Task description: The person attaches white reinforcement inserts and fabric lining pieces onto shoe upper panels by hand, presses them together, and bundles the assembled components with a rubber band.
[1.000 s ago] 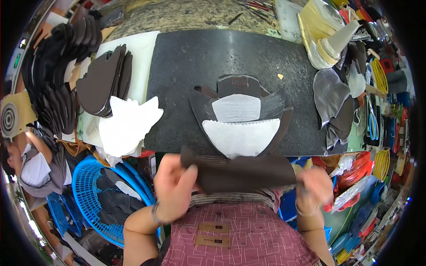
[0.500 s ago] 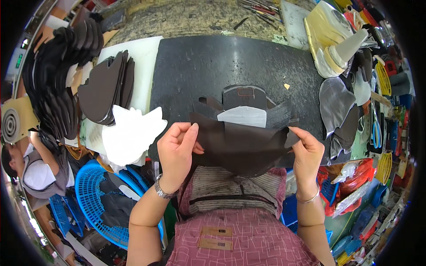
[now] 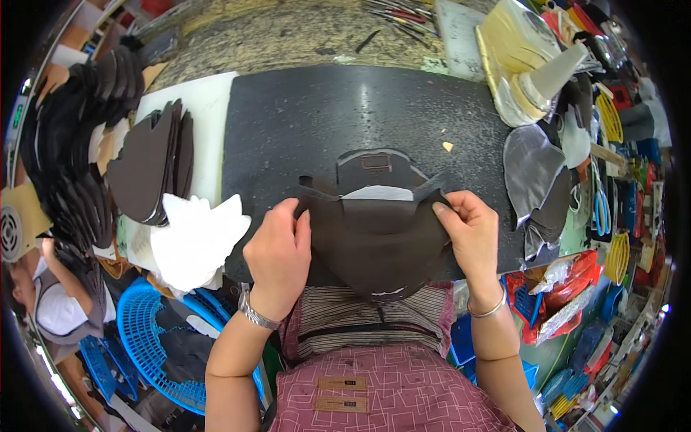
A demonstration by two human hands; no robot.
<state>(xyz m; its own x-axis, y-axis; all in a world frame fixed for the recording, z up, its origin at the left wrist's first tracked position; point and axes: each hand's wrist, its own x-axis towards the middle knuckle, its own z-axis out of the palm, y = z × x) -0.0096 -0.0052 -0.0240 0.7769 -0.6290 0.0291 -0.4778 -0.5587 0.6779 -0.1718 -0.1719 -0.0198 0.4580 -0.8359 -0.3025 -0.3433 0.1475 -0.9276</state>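
Note:
Between my hands a dark brown leather shoe upper piece (image 3: pixel 374 245) is stretched over the near edge of a black work board (image 3: pixel 288 115). My left hand (image 3: pixel 277 248) pinches its left corner, and my right hand (image 3: pixel 471 230) grips the right corner between thumb and fingers. The piece sags toward my apron at its lower rim. Just beyond it a grey tongue-like part (image 3: pixel 374 167) with a small brown-outlined rectangle lies on the board. A strip of white lining (image 3: pixel 378 193) shows between the two. Whether the parts are joined cannot be seen.
Stacked brown leather pieces (image 3: pixel 147 169) and white cut shapes (image 3: pixel 194 241) lie to the left. At the far right stands a cream container with a cone-shaped top (image 3: pixel 533 83). Blue baskets (image 3: pixel 147 342) sit below left. Another person (image 3: pixel 65 295) works at far left.
Both hands have drawn slightly closer together and folded the leather's corners inward, so its middle bulges lower. The whole view has shifted a little.

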